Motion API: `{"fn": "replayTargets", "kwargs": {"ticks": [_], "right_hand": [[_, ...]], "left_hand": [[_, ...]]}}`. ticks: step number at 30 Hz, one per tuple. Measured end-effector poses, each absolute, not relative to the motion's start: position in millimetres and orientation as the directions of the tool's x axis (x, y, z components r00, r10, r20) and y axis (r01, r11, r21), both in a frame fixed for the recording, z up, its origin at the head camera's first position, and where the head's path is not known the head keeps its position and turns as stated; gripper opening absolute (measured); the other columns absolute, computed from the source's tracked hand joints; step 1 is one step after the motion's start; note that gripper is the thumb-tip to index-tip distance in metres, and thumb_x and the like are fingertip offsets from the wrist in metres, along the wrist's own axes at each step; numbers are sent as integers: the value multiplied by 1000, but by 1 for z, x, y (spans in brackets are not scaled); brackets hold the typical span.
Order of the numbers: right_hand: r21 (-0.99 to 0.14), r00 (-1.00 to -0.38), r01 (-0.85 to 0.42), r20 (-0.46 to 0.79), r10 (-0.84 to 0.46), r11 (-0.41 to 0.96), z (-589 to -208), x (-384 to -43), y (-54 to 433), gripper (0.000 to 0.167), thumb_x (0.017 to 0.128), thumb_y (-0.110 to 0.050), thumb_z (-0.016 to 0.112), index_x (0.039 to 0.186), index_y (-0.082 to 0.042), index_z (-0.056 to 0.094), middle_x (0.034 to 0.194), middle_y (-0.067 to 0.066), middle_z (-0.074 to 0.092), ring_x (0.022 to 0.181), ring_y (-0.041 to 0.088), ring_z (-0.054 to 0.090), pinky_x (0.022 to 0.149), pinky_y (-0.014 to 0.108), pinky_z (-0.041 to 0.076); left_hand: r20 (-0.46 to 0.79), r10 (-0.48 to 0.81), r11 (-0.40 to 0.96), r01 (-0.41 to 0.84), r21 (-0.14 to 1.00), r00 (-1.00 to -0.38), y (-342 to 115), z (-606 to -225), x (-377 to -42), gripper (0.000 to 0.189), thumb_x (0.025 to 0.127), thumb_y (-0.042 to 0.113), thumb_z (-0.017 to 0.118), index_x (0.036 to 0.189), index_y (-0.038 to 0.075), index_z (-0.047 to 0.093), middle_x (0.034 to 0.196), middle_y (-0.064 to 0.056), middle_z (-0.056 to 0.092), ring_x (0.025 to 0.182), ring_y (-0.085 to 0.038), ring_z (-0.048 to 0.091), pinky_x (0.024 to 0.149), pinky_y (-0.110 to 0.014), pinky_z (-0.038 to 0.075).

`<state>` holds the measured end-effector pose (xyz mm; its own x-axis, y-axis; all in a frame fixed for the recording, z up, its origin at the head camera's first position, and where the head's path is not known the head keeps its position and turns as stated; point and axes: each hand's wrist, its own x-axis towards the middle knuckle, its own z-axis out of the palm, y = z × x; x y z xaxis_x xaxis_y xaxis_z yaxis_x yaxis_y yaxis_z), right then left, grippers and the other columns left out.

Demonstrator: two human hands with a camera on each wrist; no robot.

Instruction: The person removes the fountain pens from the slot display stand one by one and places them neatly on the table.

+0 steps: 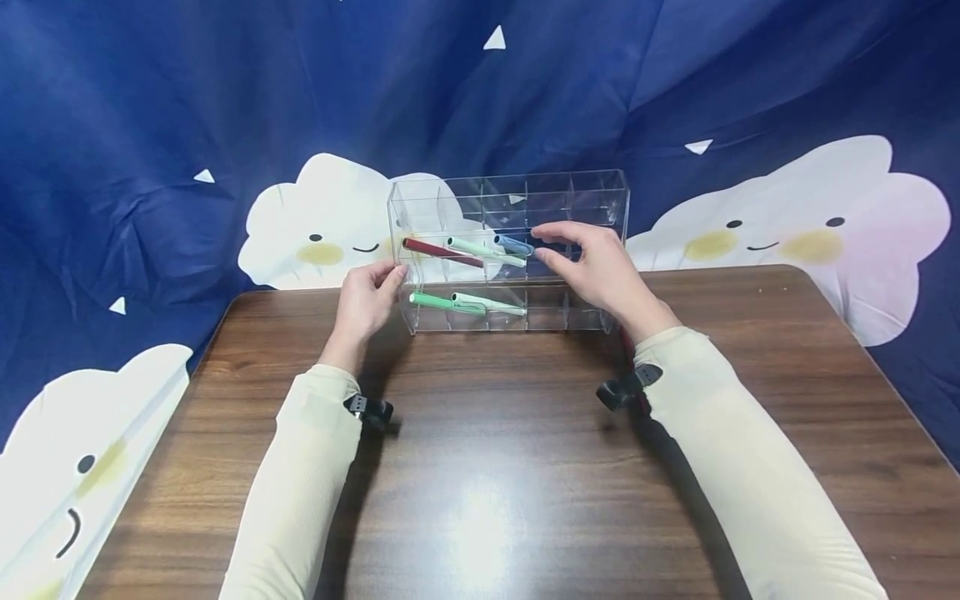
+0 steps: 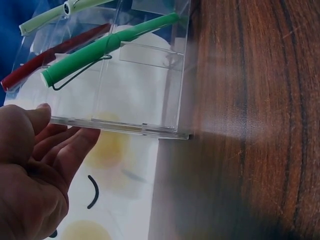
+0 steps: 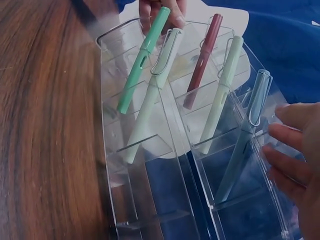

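A clear acrylic pen organizer with rows of compartments stands at the table's back. My left hand pinches its left side edge, thumb in front and fingers behind in the left wrist view. My right hand is beside a blue pen, its fingers extended and parted, with nothing gripped. Leaning in the same row as the blue pen are a dark red pen and a pale green pen. Below them, a green pen and a whitish-green pen slant in the front row.
A brown wood-grain table lies under both arms. Behind it hangs a dark blue cloth printed with smiling white clouds. Black straps with small devices are worn on both wrists.
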<state>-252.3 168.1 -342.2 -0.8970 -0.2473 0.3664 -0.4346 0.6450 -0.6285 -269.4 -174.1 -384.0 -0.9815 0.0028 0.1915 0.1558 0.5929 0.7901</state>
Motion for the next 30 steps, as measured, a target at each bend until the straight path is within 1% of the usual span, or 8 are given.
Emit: {"fn": "replayTargets", "kwargs": {"ticks": [3, 6, 8, 10, 13, 15, 25, 30], "right_hand": [[-635, -908, -415, 337, -250, 651, -342, -257, 164, 35, 106, -21, 72, 140, -11, 72, 141, 12, 74, 131, 34, 67, 111, 55, 50], [-643, -920, -391, 294, -259, 659, -341, -260, 161, 35, 107, -21, 70, 141, -12, 71, 143, 11, 73, 108, 38, 70, 99, 52, 52], [-645, -925, -380, 269, -268, 664, -340, -261, 159, 35, 107, -21, 70, 141, -13, 71, 144, 11, 72, 104, 36, 68, 96, 51, 51], [-648, -930, -367, 241, -278, 668, -339, -263, 157, 36, 107, -21, 70, 143, -13, 70, 146, 11, 70, 106, 36, 68, 98, 50, 51], [-649, -938, -342, 195, -286, 679, -338, -265, 154, 38, 107, -21, 69, 145, -14, 69, 150, 12, 68, 135, 33, 64, 114, 53, 49], [-648, -943, -325, 171, -284, 689, -338, -266, 153, 38, 108, -20, 68, 145, -14, 69, 151, 13, 67, 139, 35, 62, 117, 55, 48], [-656, -958, -287, 194, -212, 698, -341, -267, 150, 31, 107, -15, 69, 137, -12, 74, 143, 13, 72, 133, 34, 65, 114, 54, 49], [-662, -951, -308, 236, -200, 684, -343, -267, 149, 30, 106, -14, 71, 135, -11, 75, 138, 13, 75, 128, 34, 68, 112, 53, 50]], "left_hand": [[192, 3, 596, 156, 788, -981, -175, -384, -269, 32, 111, 22, 62, 127, -2, 76, 110, -24, 81, 86, -26, 72, 68, -16, 50], [196, 7, 600, 161, 784, -981, -176, -385, -270, 31, 111, 22, 62, 127, -2, 76, 109, -24, 81, 85, -27, 72, 68, -17, 50], [194, 7, 600, 159, 784, -981, -176, -386, -270, 31, 111, 22, 62, 127, -2, 76, 109, -25, 80, 86, -27, 72, 68, -17, 49], [185, 5, 589, 152, 793, -983, -176, -386, -270, 31, 111, 21, 63, 128, -2, 75, 111, -25, 80, 88, -28, 73, 68, -16, 51], [169, 0, 572, 139, 808, -986, -175, -385, -270, 32, 111, 21, 63, 130, -2, 75, 114, -25, 80, 91, -31, 75, 68, -15, 52], [160, 1, 560, 133, 818, -987, -174, -384, -270, 32, 111, 21, 63, 131, -2, 74, 115, -26, 79, 93, -31, 75, 68, -15, 53], [174, 2, 567, 145, 811, -985, -173, -384, -271, 31, 111, 20, 63, 128, -2, 75, 113, -25, 80, 86, -22, 70, 68, -13, 51], [180, 0, 571, 148, 808, -984, -174, -384, -270, 31, 111, 20, 63, 130, -3, 74, 114, -26, 79, 87, -24, 72, 69, -15, 53]]}}
